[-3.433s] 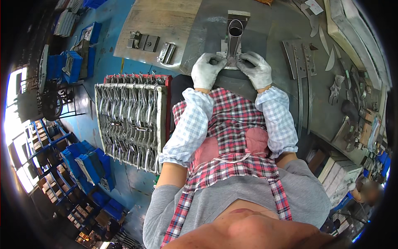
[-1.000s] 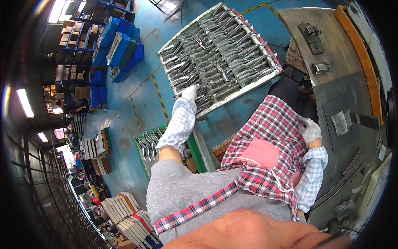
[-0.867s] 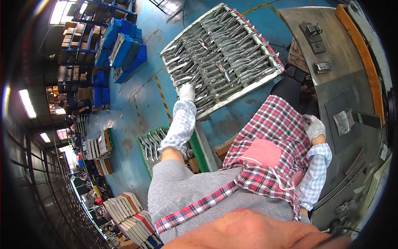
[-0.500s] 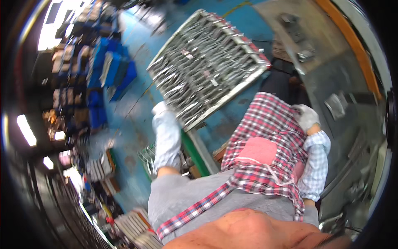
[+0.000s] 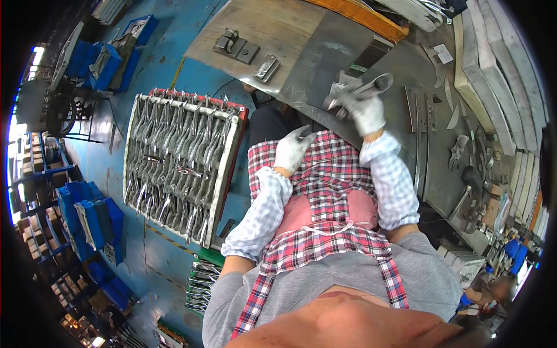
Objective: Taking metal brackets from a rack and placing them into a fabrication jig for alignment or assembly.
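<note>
My left hand (image 5: pixel 292 152), in a white glove, hovers over the lap of the checked apron (image 5: pixel 325 168) near the bench edge. Its thumb and fingers are apart, with nothing visible between them. My right hand (image 5: pixel 366 115), also gloved, is over the dark metal bench top (image 5: pixel 331 64). Its fingers are closed around a grey, looped thing (image 5: pixel 371 87), blurred and too unclear to name. Beside that hand lies a small clear packet (image 5: pixel 338 90). Left of me, a white-framed rack (image 5: pixel 223 174) bears rows of slender metal hand tools (image 5: pixel 174 156).
A dark metal fixture (image 5: pixel 237 46) and a small metal block (image 5: pixel 267 69) sit on the bench's far left part. Long metal bars (image 5: pixel 422 133) and flat blades (image 5: pixel 454 116) lie to the right. Blue bins (image 5: pixel 93 214) stand on the left floor. Another person (image 5: pixel 490 293) is at far right.
The view has swung right, so the rack now appears farther left. My left hand has come from beside the rack to my lap. My right hand has reached from my lap onto the bench.
</note>
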A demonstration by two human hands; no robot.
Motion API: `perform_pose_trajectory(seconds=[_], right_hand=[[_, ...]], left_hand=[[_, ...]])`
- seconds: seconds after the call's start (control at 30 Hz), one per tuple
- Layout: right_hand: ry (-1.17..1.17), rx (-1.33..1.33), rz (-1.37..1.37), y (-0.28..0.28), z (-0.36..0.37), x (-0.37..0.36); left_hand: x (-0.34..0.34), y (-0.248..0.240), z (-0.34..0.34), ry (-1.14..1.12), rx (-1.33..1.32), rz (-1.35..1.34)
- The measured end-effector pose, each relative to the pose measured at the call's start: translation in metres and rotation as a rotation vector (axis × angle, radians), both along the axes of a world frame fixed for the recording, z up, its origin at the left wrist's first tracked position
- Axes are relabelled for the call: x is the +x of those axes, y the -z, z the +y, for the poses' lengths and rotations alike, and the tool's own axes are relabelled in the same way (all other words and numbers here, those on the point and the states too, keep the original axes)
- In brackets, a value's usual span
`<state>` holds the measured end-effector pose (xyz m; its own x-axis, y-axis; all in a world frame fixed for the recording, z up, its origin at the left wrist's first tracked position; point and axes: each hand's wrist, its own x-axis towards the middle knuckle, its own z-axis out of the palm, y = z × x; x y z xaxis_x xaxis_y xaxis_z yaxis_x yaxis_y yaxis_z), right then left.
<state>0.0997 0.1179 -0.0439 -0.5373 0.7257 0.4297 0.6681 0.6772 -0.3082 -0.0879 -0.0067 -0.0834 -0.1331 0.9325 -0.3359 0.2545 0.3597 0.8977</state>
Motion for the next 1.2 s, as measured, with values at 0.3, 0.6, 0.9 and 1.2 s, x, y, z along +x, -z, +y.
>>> perform_pose_trajectory(seconds=[0.3, 0.6, 0.9, 1.2], right_hand=[[0.360, -0.453, 0.187, -0.010, 0.038, 0.002], [0.267, -0.231, 0.464, 0.041, -0.002, 0.038], [0.287, -0.261, 0.603, 0.043, 0.001, 0.033], [0.360, -0.290, 0.650, 0.039, -0.001, 0.022]], left_hand=[[0.019, -0.021, 0.076, -0.071, 0.260, 0.194], [0.040, -0.012, 0.113, -0.042, 0.421, 0.343], [0.040, -0.013, 0.114, -0.007, 0.427, 0.440], [0.036, -0.017, 0.114, 0.002, 0.287, 0.349]])
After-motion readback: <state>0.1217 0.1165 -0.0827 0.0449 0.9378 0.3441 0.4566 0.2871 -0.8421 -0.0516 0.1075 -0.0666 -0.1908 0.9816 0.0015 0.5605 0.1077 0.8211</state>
